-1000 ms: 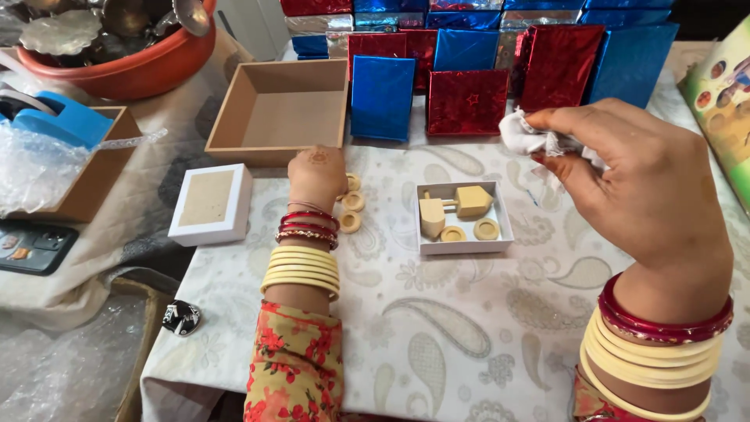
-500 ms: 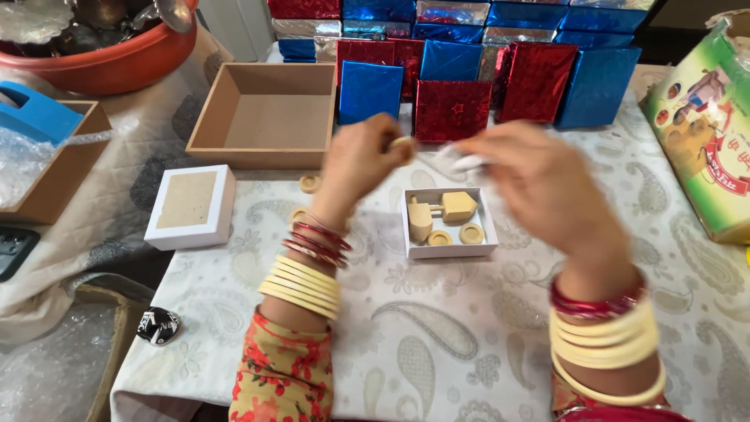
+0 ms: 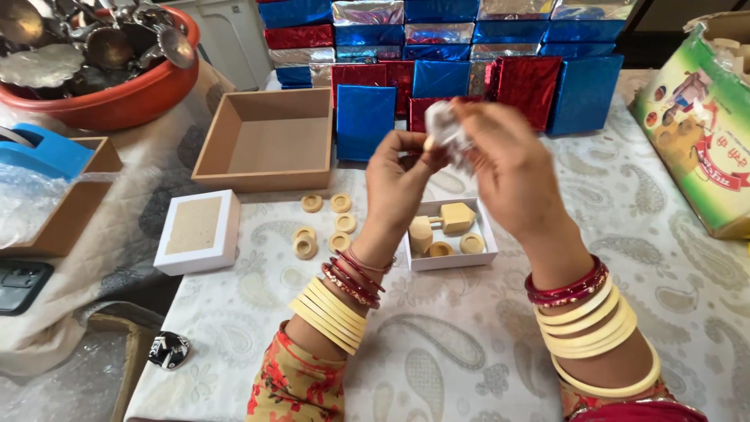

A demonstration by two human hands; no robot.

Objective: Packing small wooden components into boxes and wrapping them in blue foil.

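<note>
Nearest are two forearms with cream and red bangles. Above the small white box (image 3: 451, 238) of wooden pieces, the left hand (image 3: 397, 176) pinches with narrow fingers a small crumpled clear wrapper (image 3: 447, 131). The right hand (image 3: 508, 168) grips the same wrapper, fingers curled close. Loose wooden rings (image 3: 324, 225) lie left of the box. Farther back stand shiny blue and red packets (image 3: 437, 70).

rings (image 3: 324, 224) left of small box (image 3: 451, 234) | open box (image 3: 268, 139) behind

Both hands raised together, left hand (image 3: 398, 168) and right hand (image 3: 508, 168) fingertips pinching.
</note>
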